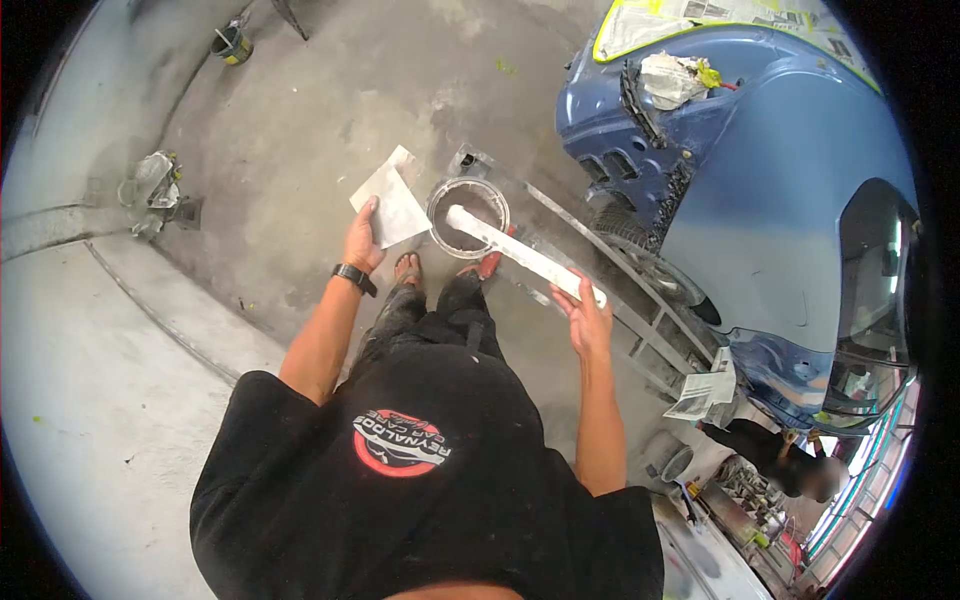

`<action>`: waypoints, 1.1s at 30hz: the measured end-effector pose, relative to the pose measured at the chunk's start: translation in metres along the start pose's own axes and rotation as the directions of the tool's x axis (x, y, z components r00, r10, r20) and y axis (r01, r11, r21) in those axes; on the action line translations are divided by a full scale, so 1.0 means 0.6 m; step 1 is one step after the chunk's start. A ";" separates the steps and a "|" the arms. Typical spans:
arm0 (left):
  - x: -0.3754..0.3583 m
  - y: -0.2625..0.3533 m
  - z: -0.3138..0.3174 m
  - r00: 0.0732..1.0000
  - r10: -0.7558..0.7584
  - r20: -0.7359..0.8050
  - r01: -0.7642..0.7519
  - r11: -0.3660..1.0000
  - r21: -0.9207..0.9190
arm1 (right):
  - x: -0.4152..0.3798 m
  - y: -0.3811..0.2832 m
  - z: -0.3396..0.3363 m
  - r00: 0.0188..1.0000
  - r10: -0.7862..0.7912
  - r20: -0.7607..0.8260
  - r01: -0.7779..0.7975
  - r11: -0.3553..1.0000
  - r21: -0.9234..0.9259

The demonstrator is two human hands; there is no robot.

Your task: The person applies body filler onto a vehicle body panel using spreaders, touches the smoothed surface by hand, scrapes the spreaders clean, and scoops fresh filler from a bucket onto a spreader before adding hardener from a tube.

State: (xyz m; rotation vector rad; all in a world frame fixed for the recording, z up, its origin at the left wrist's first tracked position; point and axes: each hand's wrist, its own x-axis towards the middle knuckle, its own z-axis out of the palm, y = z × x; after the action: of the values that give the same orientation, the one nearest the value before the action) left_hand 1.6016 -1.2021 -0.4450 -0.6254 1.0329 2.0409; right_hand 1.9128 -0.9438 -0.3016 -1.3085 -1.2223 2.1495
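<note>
My left hand (363,237) is closed on a pale, flat sheet (392,203), which has an angled outline and is held just left of a round tub. My right hand (586,318) grips one end of a long white stick (530,262). The stick slants up and left, and its far end lies over the opening of the tub (433,212). Inside the tub is a brownish-grey content. Whether the stick's tip touches that content cannot be made out. The tub stands on or beside a metal frame (640,326), in front of my feet.
A blue car body (770,160) with masking paper fills the right side. The metal frame runs along it. A small bucket (231,46) stands at the upper left. Another person (765,452) is at the lower right, near a grey bucket (668,456) and cluttered supplies.
</note>
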 end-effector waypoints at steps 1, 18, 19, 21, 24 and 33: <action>-0.004 0.017 0.004 0.999 0.045 -0.004 -0.045 0.996 0.083 | -0.015 -0.015 -0.009 1.000 -0.028 -0.009 0.028 1.000 0.000; 0.000 0.008 0.176 0.903 -0.104 0.417 -0.198 0.760 0.619 | -0.223 -0.196 -0.048 0.940 -0.341 -0.024 0.339 0.938 -0.071; -0.014 0.014 0.192 0.888 -0.160 0.432 -0.167 0.762 0.626 | -0.223 -0.189 -0.041 0.932 -0.361 -0.023 0.357 0.928 -0.102; -0.035 0.023 0.211 0.857 -0.194 0.478 -0.156 0.786 0.598 | -0.223 -0.166 -0.033 0.904 -0.428 0.005 0.419 0.883 -0.211; -0.049 0.036 0.229 0.852 -0.232 0.469 -0.084 0.823 0.561 | -0.252 -0.145 0.009 0.854 -0.502 0.140 0.467 0.619 -0.632; 0.037 0.062 0.226 0.754 -0.498 0.428 0.260 0.825 0.502 | -0.315 -0.138 0.147 0.522 -0.179 0.834 0.812 -0.195 -0.550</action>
State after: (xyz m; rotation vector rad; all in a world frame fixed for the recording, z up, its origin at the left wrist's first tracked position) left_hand 1.5465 -1.0954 -0.3681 -0.0047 0.8544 1.4259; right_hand 1.9245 -1.0639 -0.1128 -0.0411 -3.0414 0.6362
